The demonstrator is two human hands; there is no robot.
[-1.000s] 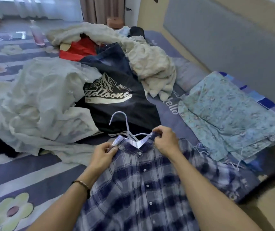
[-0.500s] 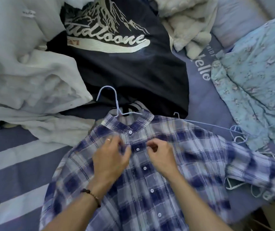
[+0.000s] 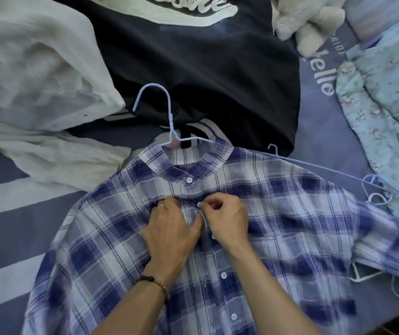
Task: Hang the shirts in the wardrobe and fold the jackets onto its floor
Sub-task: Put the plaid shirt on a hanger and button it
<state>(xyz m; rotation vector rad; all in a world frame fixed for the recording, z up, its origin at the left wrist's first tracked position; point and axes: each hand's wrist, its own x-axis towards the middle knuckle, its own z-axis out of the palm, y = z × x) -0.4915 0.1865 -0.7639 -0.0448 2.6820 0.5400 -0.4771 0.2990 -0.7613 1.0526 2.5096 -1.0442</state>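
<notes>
Plaid shirt (image 3: 278, 228) lies front-up on the bed (image 3: 5, 213), already threaded on a pale blue hanger (image 3: 169, 122) whose hook pokes out above the collar. Just below the collar, the left hand (image 3: 169, 233) pinches the placket with curled fingers, and the right hand (image 3: 227, 218) pinches the opposite edge at the second button (image 3: 199, 204), apparently fastening it. Thin, limp cotton like this should weigh little and slump wherever it is unsupported, so lifting it by the hanger hook, not the cloth, looks wisest. Beyond the collar sprawl a navy printed top (image 3: 205, 68) and a white garment (image 3: 36, 76).
</notes>
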